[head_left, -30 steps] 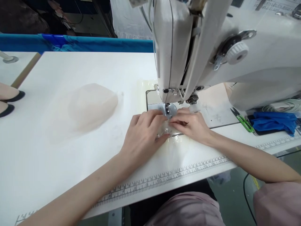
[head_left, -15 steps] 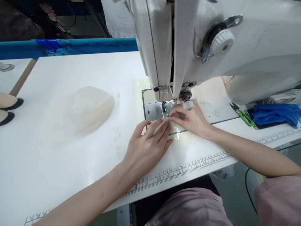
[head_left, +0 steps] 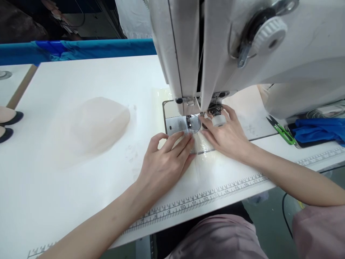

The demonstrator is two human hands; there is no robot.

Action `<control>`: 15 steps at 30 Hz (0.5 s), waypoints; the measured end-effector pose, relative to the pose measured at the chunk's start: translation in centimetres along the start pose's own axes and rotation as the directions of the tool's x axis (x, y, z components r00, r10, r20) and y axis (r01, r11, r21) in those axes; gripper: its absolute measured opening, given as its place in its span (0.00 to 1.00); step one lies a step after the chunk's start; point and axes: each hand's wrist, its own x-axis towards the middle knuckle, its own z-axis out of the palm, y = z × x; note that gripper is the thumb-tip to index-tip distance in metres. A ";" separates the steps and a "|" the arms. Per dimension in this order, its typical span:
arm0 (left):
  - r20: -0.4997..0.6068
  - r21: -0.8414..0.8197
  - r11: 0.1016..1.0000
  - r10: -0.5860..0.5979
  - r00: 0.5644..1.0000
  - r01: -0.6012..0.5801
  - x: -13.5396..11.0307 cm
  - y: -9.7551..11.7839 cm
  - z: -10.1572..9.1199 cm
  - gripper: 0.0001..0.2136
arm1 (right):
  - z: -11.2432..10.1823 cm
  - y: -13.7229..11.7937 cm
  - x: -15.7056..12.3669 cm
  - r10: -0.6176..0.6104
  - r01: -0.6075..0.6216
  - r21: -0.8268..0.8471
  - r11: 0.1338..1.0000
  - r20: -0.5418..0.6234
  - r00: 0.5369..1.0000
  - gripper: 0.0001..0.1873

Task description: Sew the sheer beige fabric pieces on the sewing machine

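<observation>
My left hand (head_left: 168, 158) lies palm down in front of the needle area, its fingers stretched out with the tips on the metal needle plate (head_left: 175, 124) of a sewing machine (head_left: 185, 61). Anything thin beneath those fingertips is too faint to make out. Just right of the presser foot (head_left: 189, 123), my right hand (head_left: 229, 135) rests with fingers apart, nothing visible in them. Its fingertips are partly hidden by the machine's white knob (head_left: 219, 120). A pale, sheer piece of fabric (head_left: 99, 126) lies on the white table (head_left: 81, 79), left of my hands.
Green thread snips (head_left: 283, 131) and a blue cloth (head_left: 319, 129) lie at the right by the machine. A ruler strip (head_left: 183, 208) runs along the front edge. Two pale, dark-tipped objects (head_left: 9, 122) sit at the far left. Blue fabric (head_left: 105, 48) lines the back edge.
My right hand has moved slightly right, away from my left fingertips, and its fingers have spread from a pinch. My left hand stays nearly in place. The view has shifted a little.
</observation>
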 end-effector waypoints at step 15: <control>-0.002 0.076 0.997 -0.025 1.000 0.025 0.2 0.0 0.1 0.11 | -0.7 -1.5 -0.7 -0.147 0.148 -0.136 0.979 0.024 0.989 0.17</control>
